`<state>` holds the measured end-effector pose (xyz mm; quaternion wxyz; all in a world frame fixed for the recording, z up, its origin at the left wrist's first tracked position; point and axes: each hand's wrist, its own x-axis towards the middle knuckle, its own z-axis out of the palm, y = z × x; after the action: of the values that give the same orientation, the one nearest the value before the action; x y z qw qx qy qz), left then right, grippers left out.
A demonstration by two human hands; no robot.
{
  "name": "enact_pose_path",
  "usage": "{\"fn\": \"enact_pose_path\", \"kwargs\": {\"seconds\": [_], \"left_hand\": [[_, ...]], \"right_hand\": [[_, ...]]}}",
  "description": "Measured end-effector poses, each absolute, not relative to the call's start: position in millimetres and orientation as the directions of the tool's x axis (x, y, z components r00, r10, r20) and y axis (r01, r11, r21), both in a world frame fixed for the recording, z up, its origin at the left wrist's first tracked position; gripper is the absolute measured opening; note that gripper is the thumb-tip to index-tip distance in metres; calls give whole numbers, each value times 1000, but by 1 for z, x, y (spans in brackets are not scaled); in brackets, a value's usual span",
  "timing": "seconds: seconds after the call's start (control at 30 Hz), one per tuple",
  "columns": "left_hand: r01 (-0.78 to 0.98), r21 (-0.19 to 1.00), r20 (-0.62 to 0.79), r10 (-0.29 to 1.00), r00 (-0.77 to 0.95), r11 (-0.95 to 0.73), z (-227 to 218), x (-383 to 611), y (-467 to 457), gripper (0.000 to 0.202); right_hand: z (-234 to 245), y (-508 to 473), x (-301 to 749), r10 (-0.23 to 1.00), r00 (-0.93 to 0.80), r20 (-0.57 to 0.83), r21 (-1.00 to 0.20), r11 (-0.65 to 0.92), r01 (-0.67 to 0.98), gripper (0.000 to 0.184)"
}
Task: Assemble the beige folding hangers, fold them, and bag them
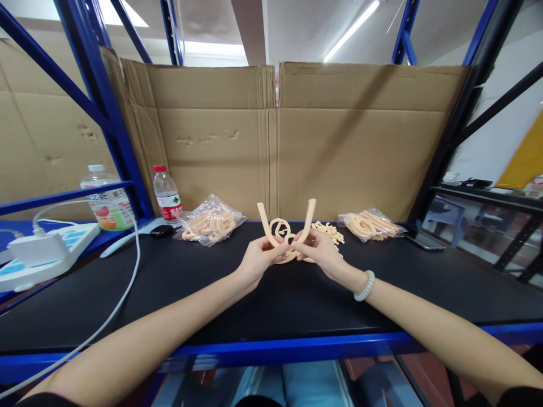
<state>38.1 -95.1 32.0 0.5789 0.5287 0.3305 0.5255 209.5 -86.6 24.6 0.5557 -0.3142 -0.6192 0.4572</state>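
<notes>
My left hand (262, 259) is closed on a pale, curved wooden strip (266, 219) that rises from the fingers and leans left. A similar curved wooden strip (309, 217) stands up from my right hand (320, 252), leaning right, its lower end pinched in the fingers. Both hands are close together above the black tabletop, and the strips' lower ends come near each other; whether they touch I cannot tell. Just behind the hands lie pale wooden rings (280, 227), partly hidden by them. A heap of small wooden pieces (330, 230) sits beyond my right hand.
Clear bags of wooden parts lie at the back left (211, 221) and back right (370, 224). A red-capped water bottle (167, 195), a juice bottle (108, 198) and a power strip (76, 249) with a white cable (136, 254) are at left. A phone (425, 240) rests right. Cardboard (365, 147) walls the back.
</notes>
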Motion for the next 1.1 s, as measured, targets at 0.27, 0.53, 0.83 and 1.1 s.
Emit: {"fn": "enact_pose_path", "kwargs": {"seconds": [0.27, 0.53, 0.83, 1.1], "left_hand": [[-298, 953, 97, 988, 121, -57, 49, 12, -69, 28], [195, 952, 129, 885, 447, -237, 68, -24, -47, 20], [440, 409, 264, 566, 781, -799, 62, -14, -60, 10], [497, 195, 274, 533, 800, -846, 52, -14, -56, 10]], "right_hand": [[50, -60, 278, 858, -405, 316, -917, 386, 103, 30], [62, -57, 298, 746, -626, 228, -515, 638, 572, 15], [53, -50, 304, 658, -750, 73, -370, 716, 592, 19], [49, -45, 305, 698, -712, 71, -333, 690, 643, 16]]}}
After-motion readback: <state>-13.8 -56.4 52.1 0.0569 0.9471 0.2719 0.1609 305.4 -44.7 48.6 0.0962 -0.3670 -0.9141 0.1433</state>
